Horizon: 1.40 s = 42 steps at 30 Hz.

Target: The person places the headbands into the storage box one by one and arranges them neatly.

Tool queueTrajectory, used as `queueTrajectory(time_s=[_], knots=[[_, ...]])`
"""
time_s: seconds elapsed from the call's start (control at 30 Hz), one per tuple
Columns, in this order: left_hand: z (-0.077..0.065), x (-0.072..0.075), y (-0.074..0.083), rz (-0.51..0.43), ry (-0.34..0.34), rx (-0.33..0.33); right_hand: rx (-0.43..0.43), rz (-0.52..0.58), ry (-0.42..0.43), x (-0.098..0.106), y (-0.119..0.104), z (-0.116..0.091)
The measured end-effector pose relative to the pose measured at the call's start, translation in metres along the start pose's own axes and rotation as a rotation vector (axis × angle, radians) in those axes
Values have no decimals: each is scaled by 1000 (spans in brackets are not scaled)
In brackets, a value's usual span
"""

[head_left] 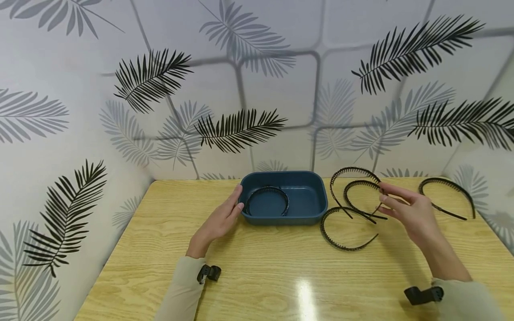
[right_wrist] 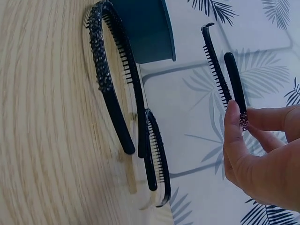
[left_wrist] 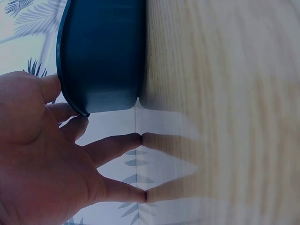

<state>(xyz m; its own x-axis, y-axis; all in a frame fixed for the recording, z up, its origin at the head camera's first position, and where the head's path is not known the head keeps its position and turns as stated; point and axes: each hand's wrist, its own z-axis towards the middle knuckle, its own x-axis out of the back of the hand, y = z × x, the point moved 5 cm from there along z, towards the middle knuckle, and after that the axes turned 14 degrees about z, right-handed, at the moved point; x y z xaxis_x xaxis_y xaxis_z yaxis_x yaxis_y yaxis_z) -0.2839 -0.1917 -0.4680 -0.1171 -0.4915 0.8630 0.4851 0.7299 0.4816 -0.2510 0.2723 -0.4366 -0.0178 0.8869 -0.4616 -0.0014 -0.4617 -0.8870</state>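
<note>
My left hand [head_left: 218, 218] is at the left end of a blue plastic bin [head_left: 307, 220], its fingers touching the rim; two other fingers are stretched out beside the bin in the left wrist view. Inside the bin lies a black toothed headband [head_left: 287, 203]. My right hand [head_left: 413, 214] pinches another black headband [right_wrist: 216, 68] between thumb and fingers, by a part with pinkish sparkle. The held headband is raised above the table, right of the bin. Below it lie two more headbands, one nearer the front [head_left: 322, 227] and one behind [head_left: 346, 192].
A further headband [head_left: 467, 191] lies at the far right of the wood-grain table [head_left: 257, 272], beyond my right hand. Behind the table stands a wall [head_left: 277, 98] with a leaf pattern. A dark wrist device [head_left: 423, 295] sits at each sleeve.
</note>
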Motion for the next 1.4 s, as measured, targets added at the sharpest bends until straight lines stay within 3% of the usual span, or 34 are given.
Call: queueTrajectory(time_s=[0.77, 1.4], knots=[[1, -1, -1, -17, 7, -18, 29, -19, -28, -48, 22, 18], [-1, 1, 1, -28, 6, -21, 50, -65, -77, -103, 48, 40]])
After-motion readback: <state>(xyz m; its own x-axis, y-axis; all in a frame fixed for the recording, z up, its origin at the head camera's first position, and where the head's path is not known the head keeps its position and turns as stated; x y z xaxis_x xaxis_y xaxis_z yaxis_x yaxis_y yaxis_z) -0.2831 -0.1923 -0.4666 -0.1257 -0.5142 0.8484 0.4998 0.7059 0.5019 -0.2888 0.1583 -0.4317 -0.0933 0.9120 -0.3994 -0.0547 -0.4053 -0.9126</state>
